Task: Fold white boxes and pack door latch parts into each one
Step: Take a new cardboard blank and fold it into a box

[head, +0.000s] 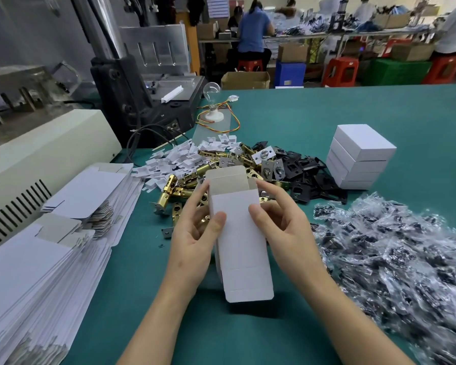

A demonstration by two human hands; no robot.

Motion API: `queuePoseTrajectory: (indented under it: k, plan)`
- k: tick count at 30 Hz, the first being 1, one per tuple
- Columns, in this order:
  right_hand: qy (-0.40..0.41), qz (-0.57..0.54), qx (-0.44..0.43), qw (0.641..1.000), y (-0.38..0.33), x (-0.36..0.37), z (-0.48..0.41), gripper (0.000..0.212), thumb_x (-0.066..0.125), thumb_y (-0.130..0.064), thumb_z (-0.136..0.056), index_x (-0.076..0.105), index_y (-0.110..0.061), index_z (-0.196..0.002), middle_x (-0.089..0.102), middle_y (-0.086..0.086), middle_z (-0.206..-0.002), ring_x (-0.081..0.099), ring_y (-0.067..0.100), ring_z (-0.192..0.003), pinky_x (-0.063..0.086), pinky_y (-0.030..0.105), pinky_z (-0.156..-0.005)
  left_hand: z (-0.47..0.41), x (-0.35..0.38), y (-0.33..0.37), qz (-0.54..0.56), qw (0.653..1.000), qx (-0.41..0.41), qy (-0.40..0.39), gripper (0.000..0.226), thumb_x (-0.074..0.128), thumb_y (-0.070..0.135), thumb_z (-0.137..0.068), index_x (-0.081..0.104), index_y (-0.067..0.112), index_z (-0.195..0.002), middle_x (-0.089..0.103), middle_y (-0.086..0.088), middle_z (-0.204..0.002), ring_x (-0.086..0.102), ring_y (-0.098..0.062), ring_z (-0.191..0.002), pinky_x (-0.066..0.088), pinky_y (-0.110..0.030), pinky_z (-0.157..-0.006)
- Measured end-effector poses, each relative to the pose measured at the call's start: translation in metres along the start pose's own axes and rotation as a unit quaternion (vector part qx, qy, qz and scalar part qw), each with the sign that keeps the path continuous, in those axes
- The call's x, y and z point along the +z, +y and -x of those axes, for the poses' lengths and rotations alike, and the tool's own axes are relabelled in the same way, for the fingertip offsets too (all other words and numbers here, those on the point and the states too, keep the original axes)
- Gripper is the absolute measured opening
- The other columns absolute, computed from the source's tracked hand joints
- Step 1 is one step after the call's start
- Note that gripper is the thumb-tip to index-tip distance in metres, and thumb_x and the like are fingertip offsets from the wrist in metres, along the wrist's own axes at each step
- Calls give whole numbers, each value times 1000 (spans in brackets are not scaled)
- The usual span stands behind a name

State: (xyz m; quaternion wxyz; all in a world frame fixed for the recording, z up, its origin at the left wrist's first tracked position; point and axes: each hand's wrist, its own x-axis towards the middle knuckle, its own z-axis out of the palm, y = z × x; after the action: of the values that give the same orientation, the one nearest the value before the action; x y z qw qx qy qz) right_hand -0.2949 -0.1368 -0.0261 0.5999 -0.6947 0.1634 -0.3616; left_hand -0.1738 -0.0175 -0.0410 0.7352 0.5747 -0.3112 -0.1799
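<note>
Flat cartons (50, 259) left, latches (195, 177) ahead, bagged parts (395, 262) right

One head-worn view — looking forward and down, close over the green table (300, 122), workshop beyond.

Illumination is bright, even and diffuse, from overhead. Shadows are soft: a faint one lies on the table (313, 122) beneath the box (240, 233). Specular glare shows on the bags (392, 246) at right, highlights on the brass latches (184, 180). Centre is sharp. Wide-angle distortion bows the table's far edge and the machine (50, 143) at left. Lower corners are smeared: bags and flat cartons (37, 272) lose detail. Background workers (253, 30) are soft.
</note>
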Motion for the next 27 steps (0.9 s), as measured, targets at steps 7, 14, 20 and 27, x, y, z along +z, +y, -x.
queuePoseTrajectory:
  k: [7,14,20,27]
  plan:
    - [-11,19,13,1000,-1,-2,-2,27,65,-40,-93,67,-40,-120,65,-7,-84,63,16,-79,56,33,-69,2,-2,2,-7,999,6,-34,36,65,31,-96,70,50,-126,76,7,-119,71,-7,-107,58,-22,-82]
    - [-9,47,29,998,-1,-2,0,16,64,-45,-91,69,-33,-101,68,2,-86,61,17,-73,50,27,-61,2,-2,3,-11,999,-16,-48,23,63,50,-88,75,40,-105,74,8,-101,67,-8,-91,59,-25,-77]
    - [13,43,37,998,-1,-1,-1,21,61,-48,-93,71,-30,-95,71,-3,-87,61,10,-75,49,28,-63,2,0,1,-33,998,6,-44,15,62,36,-97,75,34,-104,71,11,-115,65,-5,-99,54,-20,-83]
    - [13,55,22,998,-3,-2,-1,26,56,-47,-97,70,-27,-94,68,-5,-84,56,11,-72,44,33,-62,2,-1,1,-50,997,42,-42,24,59,22,-98,77,29,-110,66,22,-129,62,-2,-123,52,-13,-88]
